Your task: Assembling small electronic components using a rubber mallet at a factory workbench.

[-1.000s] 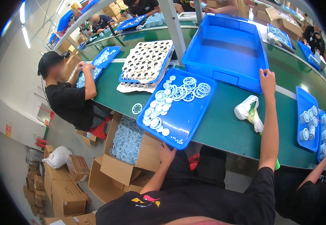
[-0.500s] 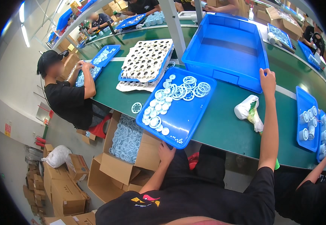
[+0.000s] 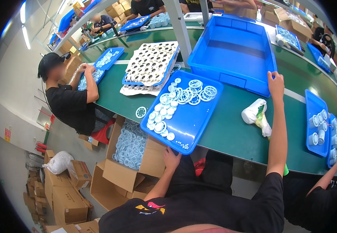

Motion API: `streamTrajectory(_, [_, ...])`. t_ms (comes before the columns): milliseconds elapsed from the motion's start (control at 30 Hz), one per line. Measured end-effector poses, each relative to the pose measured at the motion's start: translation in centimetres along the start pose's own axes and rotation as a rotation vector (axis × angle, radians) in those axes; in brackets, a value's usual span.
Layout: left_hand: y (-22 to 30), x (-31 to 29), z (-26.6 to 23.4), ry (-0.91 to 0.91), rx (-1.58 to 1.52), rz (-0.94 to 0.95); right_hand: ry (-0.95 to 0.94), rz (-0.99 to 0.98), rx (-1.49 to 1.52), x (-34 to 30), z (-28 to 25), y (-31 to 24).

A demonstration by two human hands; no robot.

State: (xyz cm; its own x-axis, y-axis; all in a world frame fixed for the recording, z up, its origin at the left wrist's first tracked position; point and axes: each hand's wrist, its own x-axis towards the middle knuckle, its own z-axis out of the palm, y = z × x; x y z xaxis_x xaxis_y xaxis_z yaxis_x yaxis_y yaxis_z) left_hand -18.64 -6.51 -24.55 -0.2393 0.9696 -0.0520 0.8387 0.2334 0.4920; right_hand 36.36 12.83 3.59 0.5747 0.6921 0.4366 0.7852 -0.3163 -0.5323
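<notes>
A shallow blue tray (image 3: pixel 194 130) sits on the green table, its near end over the edge. White rings (image 3: pixel 195 86), round white discs (image 3: pixel 163 112) and a few tiny white bits (image 3: pixel 182 145) lie in it. My left hand (image 3: pixel 172 158) is closed at the tray's near edge, its fingers partly hidden under the rim. Beyond and to the right stands a large, deep blue bin (image 3: pixel 234 79) with nothing in it. My right arm is stretched forward, and my right hand (image 3: pixel 276 84) grips the bin's near right corner, fingers bent over the rim.
A crumpled white-and-green plastic bag (image 3: pixel 257 116) lies right of the tray. Perforated pulp trays (image 3: pixel 151 62) are stacked behind it, near a metal post (image 3: pixel 178 33). Below left, an open carton (image 3: pixel 153 153) holds many rings. A co-worker (image 3: pixel 69 93) sits at left; cup-filled trays (image 3: pixel 311 124) stand right.
The blue bin has shifted very slightly to the left, with my right hand still on its corner. My left hand and the tray look unmoved.
</notes>
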Motion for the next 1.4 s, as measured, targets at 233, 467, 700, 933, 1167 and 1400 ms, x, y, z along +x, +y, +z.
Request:
streamTrajectory(233, [-0.01,0.08,-0.10,-0.007,0.008,-0.015,-0.003,0.001,0.018,-0.03,-0.02,-0.11])
streamTrajectory(467, [-0.04,0.00,-0.08,0.002,0.006,-0.017,0.003,-0.001,0.006,-0.11,0.04,-0.19])
streamTrajectory(700, [0.08,-0.12,-0.06,0.018,0.005,-0.005,-0.001,0.002,-0.003,0.06,0.12,0.09])
streamTrajectory(933, [0.10,-0.20,-0.25,0.038,0.001,0.004,0.000,-0.002,0.004,-0.07,0.20,-0.01])
streamTrajectory(1167, [0.17,-0.18,-0.18,0.031,-0.008,-0.012,0.000,-0.003,0.015,-0.14,-0.01,-0.08])
streamTrajectory(1400, [0.46,-0.21,-0.30,0.017,0.012,-0.037,0.006,-0.002,0.007,-0.21,-0.06,-0.09])
